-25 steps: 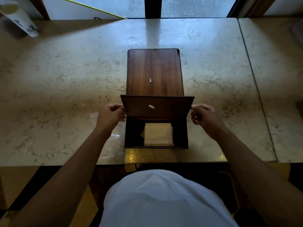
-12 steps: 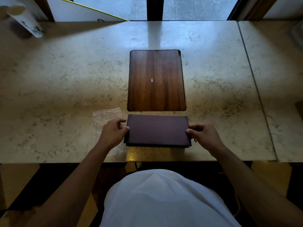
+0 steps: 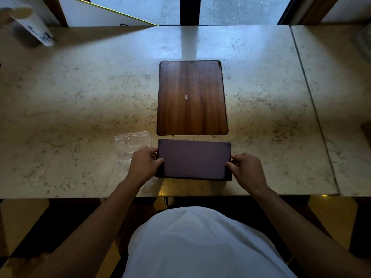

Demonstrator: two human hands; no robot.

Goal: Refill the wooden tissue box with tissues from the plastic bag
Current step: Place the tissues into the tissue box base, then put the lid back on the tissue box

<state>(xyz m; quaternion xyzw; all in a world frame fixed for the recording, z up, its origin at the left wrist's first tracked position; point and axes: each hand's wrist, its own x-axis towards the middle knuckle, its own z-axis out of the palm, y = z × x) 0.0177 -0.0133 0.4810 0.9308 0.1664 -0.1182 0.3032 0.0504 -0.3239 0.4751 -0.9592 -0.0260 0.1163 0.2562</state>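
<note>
The box has swung down since a second ago, its dark flat face now up. The left hand and right hand grip its ends.

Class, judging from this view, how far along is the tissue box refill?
Done: the plastic bag lies flat, apparently emptied. In hand: left hand and right hand grip the ends of the closed wooden tissue box. Left: letting go; the tissues inside are hidden.

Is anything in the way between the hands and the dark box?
No. The left hand and the right hand are already touching the short ends of the dark rectangular wooden tissue box. The crumpled clear plastic bag lies partly under the left hand, left of the box, not between them.
</note>
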